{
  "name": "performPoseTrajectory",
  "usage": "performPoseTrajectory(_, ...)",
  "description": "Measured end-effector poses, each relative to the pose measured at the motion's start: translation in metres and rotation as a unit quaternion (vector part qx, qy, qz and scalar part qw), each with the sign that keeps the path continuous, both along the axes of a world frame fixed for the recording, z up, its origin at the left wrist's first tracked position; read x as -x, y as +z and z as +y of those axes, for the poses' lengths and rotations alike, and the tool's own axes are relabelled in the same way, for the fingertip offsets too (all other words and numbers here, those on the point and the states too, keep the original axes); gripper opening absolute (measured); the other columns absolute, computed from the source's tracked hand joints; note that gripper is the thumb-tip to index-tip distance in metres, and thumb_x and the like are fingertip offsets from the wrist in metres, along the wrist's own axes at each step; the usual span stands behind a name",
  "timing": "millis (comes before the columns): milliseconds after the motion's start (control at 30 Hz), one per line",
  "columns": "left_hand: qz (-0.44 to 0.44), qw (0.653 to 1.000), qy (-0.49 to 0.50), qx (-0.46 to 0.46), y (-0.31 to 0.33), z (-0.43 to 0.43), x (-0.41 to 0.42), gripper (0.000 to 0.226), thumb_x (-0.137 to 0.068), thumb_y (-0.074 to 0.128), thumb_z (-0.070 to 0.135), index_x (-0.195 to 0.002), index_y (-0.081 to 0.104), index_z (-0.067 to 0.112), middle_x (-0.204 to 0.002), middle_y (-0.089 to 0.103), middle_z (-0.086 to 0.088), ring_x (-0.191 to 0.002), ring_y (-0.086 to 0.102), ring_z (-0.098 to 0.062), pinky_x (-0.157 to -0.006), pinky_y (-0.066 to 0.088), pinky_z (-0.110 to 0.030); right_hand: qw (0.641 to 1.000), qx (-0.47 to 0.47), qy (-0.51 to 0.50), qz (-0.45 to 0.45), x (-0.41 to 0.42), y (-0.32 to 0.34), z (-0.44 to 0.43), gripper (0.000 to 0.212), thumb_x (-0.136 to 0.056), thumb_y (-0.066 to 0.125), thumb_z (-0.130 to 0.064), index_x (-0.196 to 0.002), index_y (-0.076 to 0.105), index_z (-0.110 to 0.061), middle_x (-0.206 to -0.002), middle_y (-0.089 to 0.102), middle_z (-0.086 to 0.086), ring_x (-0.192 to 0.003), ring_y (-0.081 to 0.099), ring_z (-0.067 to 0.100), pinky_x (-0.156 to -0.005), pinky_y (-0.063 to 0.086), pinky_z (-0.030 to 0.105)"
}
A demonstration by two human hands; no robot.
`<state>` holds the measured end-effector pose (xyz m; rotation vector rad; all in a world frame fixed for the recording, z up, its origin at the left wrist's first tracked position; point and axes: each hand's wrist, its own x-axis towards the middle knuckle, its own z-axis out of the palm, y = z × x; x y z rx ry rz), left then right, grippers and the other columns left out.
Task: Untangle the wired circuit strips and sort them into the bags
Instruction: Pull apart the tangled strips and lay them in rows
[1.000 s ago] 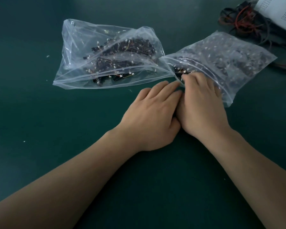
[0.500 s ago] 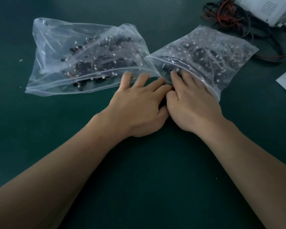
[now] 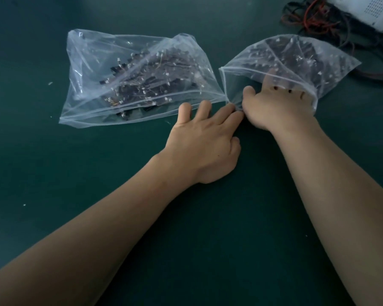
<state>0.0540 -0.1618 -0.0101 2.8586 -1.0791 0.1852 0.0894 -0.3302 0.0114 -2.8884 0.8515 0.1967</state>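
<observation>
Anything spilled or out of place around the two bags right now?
Nothing spilled. A few strips sit right at the open mouth of the left bag and might slide out; tiny white flecks dot the table.

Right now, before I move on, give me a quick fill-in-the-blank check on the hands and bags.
The right hand has its fingers ____ the right bag.
The left hand lies palm ____ on the table.
Red and black cables lie beside the ____ device.
Missing: inside; down; white.
</observation>
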Motion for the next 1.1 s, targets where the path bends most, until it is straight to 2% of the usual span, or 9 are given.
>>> performPoseTrajectory(200,-0.002,1.0,0.001,0.025,-0.004,-0.004,0.01,0.048,-0.103,0.025,0.055,-0.133,0.046,0.025,-0.153,0.042,0.014,-0.114,0.039,-0.023,-0.103,0.021,-0.047,0.996,0.06,0.034,-0.061,0.021,-0.001,0.008,0.065,-0.109,0.021,-0.048,-0.142,0.054,-0.004,-0.136,0.06,0.027,-0.123,0.058,0.043,-0.099,0.045,0.051)
performPoseTrajectory(367,0.022,0.998,-0.022,0.057,-0.003,-0.007,0.039,0.058,-0.102,0.021,0.059,-0.142,0.048,0.026,-0.157,0.041,0.016,-0.12,0.04,-0.023,-0.107,0.019,-0.048,0.977,0.138,0.132,-0.099,0.056,-0.011,-0.011,0.043,-0.111,0.031,-0.038,-0.129,0.056,-0.008,-0.129,0.061,0.022,-0.113,0.061,0.043,-0.092,0.049,0.053)
performPoseTrajectory(533,0.035,0.994,0.003,0.107,0.001,0.004,0.048,0.051,-0.099,0.038,0.054,-0.141,0.052,0.028,-0.165,0.034,0.011,-0.138,0.036,-0.025,-0.107,0.016,-0.047,0.968,0.149,0.152,-0.13,0.075,-0.012,-0.01,0.018,-0.104,0.051,-0.022,-0.114,0.062,-0.011,-0.112,0.066,0.016,-0.099,0.064,0.04,-0.072,0.041,0.042)
performPoseTrajectory(600,0.034,0.99,0.031,0.132,0.003,0.016,0.048,0.048,-0.097,0.045,0.049,-0.14,0.055,0.029,-0.163,0.039,0.011,-0.139,0.038,-0.023,-0.106,0.018,-0.044,0.965,0.145,0.149,-0.162,0.073,-0.009,-0.005,0.019,-0.101,0.058,-0.023,-0.115,0.065,-0.012,-0.104,0.069,0.013,-0.094,0.066,0.038,-0.07,0.043,0.04)
performPoseTrajectory(700,0.053,0.983,0.071,0.161,0.004,0.036,0.047,0.044,-0.097,0.047,0.045,-0.137,0.059,0.032,-0.156,0.05,0.015,-0.139,0.041,-0.016,-0.108,0.018,-0.041,0.95,0.113,0.155,-0.247,0.071,-0.005,-0.001,0.026,-0.1,0.063,-0.032,-0.118,0.065,-0.014,-0.103,0.072,0.01,-0.095,0.069,0.034,-0.072,0.047,0.04)
performPoseTrajectory(800,0.057,0.976,0.098,0.187,0.002,0.056,0.051,0.037,-0.097,0.05,0.043,-0.129,0.064,0.034,-0.146,0.057,0.021,-0.135,0.045,-0.009,-0.106,0.018,-0.035,0.923,0.092,0.152,-0.34,0.068,-0.007,0.002,0.038,-0.096,0.063,-0.025,-0.131,0.054,-0.013,-0.127,0.064,0.014,-0.118,0.06,0.038,-0.095,0.047,0.052)
performPoseTrajectory(933,0.053,0.964,0.13,0.225,-0.001,0.076,0.06,0.03,-0.097,0.052,0.039,-0.121,0.069,0.035,-0.135,0.063,0.024,-0.13,0.049,-0.003,-0.107,0.018,-0.033,0.936,0.036,0.157,-0.312,0.067,-0.009,0.009,0.077,-0.089,0.059,-0.011,-0.157,0.023,-0.009,-0.16,0.032,0.014,-0.148,0.032,0.037,-0.118,0.028,0.055)
performPoseTrajectory(1000,0.06,0.962,0.132,0.23,0.0,0.076,0.06,0.029,-0.097,0.053,0.039,-0.12,0.069,0.035,-0.132,0.064,0.025,-0.13,0.049,-0.002,-0.108,0.019,-0.033,0.938,0.026,0.159,-0.306,0.069,-0.01,0.013,0.078,-0.085,0.06,-0.008,-0.155,0.025,-0.008,-0.156,0.032,0.013,-0.145,0.032,0.036,-0.117,0.028,0.053)
performPoseTrajectory(1100,0.062,0.965,0.121,0.223,0.0,0.07,0.056,0.028,-0.095,0.054,0.038,-0.119,0.068,0.035,-0.13,0.063,0.026,-0.128,0.049,-0.002,-0.108,0.018,-0.03,0.923,0.03,0.193,-0.333,0.073,-0.008,0.018,0.052,-0.085,0.062,-0.008,-0.136,0.05,-0.013,-0.134,0.05,0.011,-0.125,0.048,0.036,-0.104,0.039,0.049)
